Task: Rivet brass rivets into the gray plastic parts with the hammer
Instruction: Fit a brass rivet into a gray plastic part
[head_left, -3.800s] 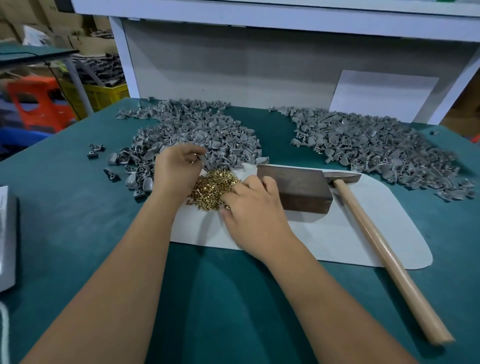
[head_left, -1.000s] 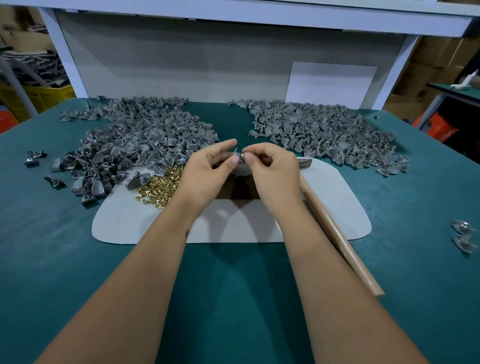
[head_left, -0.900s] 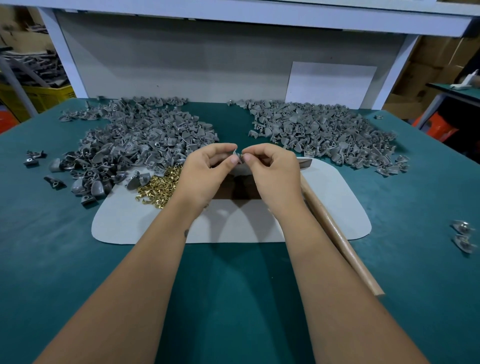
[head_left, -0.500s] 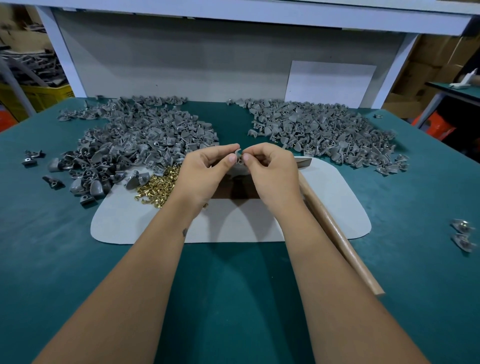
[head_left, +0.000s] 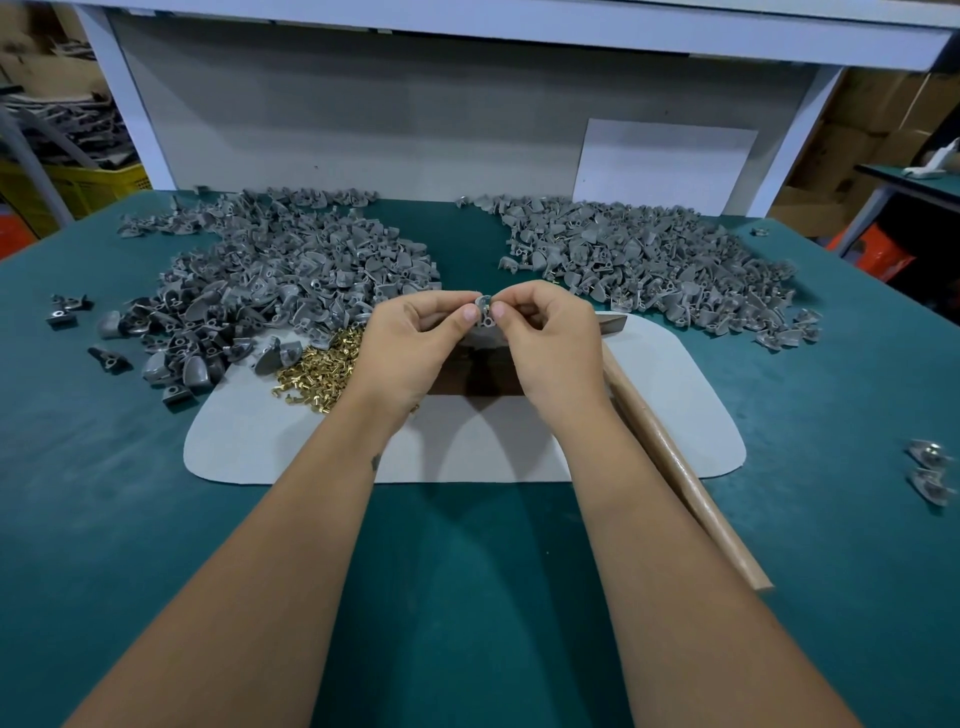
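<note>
Gray plastic part (head_left: 483, 310): small, light, stiff, likely slippery; best pinched by its edges. Left hand (head_left: 410, 345) and right hand (head_left: 550, 338) are both pinching it over mid-bench, above the white mat (head_left: 675, 415). Brass rivets (head_left: 322, 374) are lying at the mat's left edge, the hammer (head_left: 675, 467) along its right. Green bench (head_left: 467, 597); cardboard boxes are standing behind

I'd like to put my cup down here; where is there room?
Bare green table lies near the front edge, below the white mat. The back is crowded: gray parts heaps left and right.
</note>
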